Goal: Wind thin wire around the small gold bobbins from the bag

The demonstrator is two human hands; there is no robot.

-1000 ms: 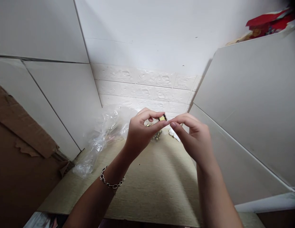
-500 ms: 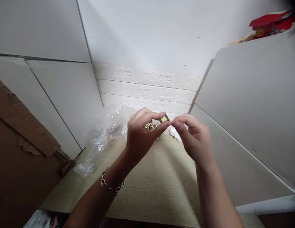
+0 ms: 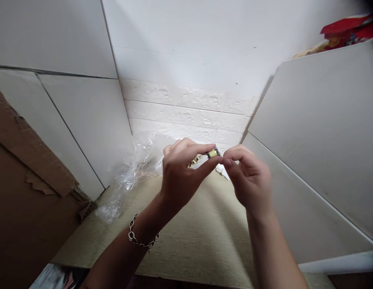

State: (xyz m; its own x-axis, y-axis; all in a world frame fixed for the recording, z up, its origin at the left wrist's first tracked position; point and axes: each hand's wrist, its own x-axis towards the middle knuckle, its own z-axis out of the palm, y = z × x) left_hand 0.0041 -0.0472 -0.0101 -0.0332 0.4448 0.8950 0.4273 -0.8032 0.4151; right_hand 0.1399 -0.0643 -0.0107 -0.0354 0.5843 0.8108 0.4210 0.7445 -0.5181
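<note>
Between the thumb and forefinger of my left hand [image 3: 182, 172] is a small transformer [image 3: 213, 153], with a yellow tape-wrapped middle and black ends with fine pins. A chain bracelet [image 3: 135, 235] circles the left wrist. My right hand [image 3: 249, 176] is closed in a pinch at the transformer's right end, its thumb tip against the left thumb. Whatever those right fingertips hold is too small to make out. Behind the left hand, partly hidden, lies a pile of similar yellow and black parts [image 3: 194, 161].
A crumpled clear plastic bag [image 3: 129, 180] lies at the left of the cloth-covered table [image 3: 198, 241]. Something white [image 3: 222, 171] sits behind the right hand. Grey panels [image 3: 309, 140] stand on both sides, and torn cardboard [image 3: 33, 156] is at far left.
Both hands and the transformer have shifted slightly right, and the transformer has tilted a little. Less of the pile shows behind the left hand.
</note>
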